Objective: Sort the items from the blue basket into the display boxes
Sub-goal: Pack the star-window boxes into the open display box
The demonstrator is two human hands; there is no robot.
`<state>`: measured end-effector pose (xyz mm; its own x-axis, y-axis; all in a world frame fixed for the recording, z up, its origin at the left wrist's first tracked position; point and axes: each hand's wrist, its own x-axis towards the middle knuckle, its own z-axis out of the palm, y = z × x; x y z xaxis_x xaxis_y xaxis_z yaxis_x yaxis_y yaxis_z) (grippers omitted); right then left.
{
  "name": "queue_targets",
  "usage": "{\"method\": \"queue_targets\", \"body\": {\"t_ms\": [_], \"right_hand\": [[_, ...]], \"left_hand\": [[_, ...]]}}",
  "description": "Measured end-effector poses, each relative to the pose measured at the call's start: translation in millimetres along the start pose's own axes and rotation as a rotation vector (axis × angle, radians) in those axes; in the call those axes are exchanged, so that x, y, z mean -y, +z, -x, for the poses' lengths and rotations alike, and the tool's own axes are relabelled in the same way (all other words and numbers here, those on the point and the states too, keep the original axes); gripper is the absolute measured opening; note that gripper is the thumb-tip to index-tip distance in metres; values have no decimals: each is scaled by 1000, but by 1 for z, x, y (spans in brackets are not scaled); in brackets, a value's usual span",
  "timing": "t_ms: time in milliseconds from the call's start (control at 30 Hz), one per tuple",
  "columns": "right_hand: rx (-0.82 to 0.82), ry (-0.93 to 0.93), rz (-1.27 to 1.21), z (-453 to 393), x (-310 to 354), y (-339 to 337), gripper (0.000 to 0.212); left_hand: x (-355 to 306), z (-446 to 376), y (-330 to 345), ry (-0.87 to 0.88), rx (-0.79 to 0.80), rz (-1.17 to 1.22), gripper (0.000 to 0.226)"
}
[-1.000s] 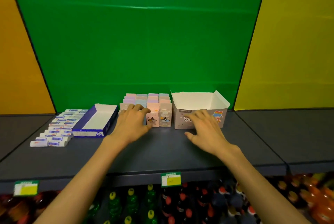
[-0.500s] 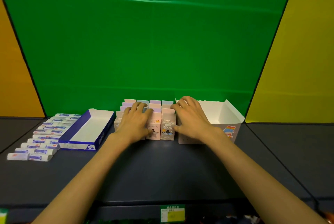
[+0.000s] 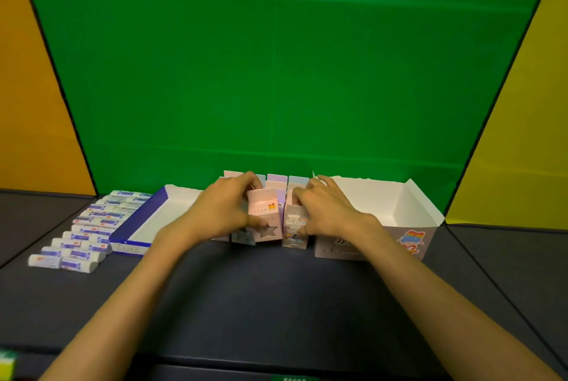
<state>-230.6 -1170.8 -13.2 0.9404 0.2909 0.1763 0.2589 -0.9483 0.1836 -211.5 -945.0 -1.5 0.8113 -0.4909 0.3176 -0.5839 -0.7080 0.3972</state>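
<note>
In the head view, a block of small upright pastel cardboard cartons [image 3: 295, 227] is seen standing on the dark grey shelf [image 3: 276, 304] just left of the open white-lined lilac display box [image 3: 399, 205]; the left hand [image 3: 221, 211] is curled round a pink carton [image 3: 264, 211] and the right hand [image 3: 325, 211] is clamped on a grey-lilac one, fingers [image 3: 310, 193] hooked over its top. Neighbouring cartons could be toppled if the pair is pulled out crookedly, since they are packed touching. The long blue-and-white tray [image 3: 138, 224] and the rows of white wrapped bars [image 3: 89, 227] are left well clear.
</note>
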Motion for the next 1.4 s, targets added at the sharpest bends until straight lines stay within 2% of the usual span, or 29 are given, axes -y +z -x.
{"method": "queue_targets", "body": {"t_ms": [100,267,367,467,633,800,967,1200,1400], "right_hand": [[-17,-27,-146,-2,-6,-10,55],[-92,-15,-676,6,-34,-43,44],[-146,-1,-850,17,-62,-67,38],[-200,44,-908,29,-100,-80,36],[-200,169,-673,53,-163,-77,38],[-69,251,-447,54,-202,-38,47],[-24,265,-294,51,-211,-8,51],[-45,242,-102,52,-211,14,40],[-56,233,10,49,-215,28,29]], "left_hand": [[-9,0,-28,-31,-85,233,47],[-38,-15,-55,-18,-320,524,36],[-64,-32,-54,14,-339,579,33],[-83,-54,-43,28,-305,593,35],[-116,-94,-9,34,-250,475,37],[-144,-132,42,13,-46,173,44],[-154,-159,88,34,71,-182,50],[-159,-176,139,23,175,-226,44],[-156,-179,159,-4,125,-215,45]]}}
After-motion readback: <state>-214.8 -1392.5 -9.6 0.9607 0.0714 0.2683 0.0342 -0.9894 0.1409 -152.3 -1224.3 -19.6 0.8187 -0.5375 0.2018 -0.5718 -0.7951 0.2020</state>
